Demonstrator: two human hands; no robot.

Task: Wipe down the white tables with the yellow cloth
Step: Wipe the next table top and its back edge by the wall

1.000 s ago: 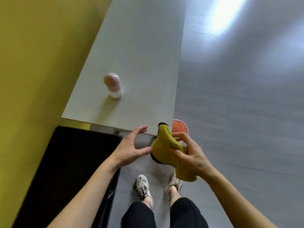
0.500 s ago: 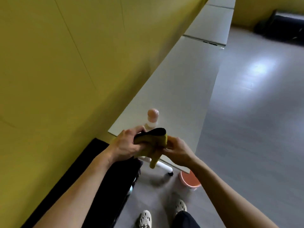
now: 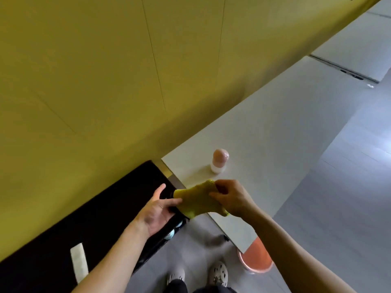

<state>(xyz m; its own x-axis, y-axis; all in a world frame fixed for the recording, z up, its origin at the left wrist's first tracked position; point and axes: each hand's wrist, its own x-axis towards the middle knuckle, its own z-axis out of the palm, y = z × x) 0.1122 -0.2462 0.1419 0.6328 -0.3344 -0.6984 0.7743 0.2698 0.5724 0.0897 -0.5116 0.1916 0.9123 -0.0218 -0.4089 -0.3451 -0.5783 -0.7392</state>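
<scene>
From the head camera, both hands hold the yellow cloth in the air over the near corner of the first white table, just above its edge. The right hand grips the cloth's right side with curled fingers. The left hand pinches the left edge, thumb on top, index finger straight and free. A pink-capped bottle stands upright on the table just beyond. An orange bucket sits on the floor under the table's corner.
</scene>
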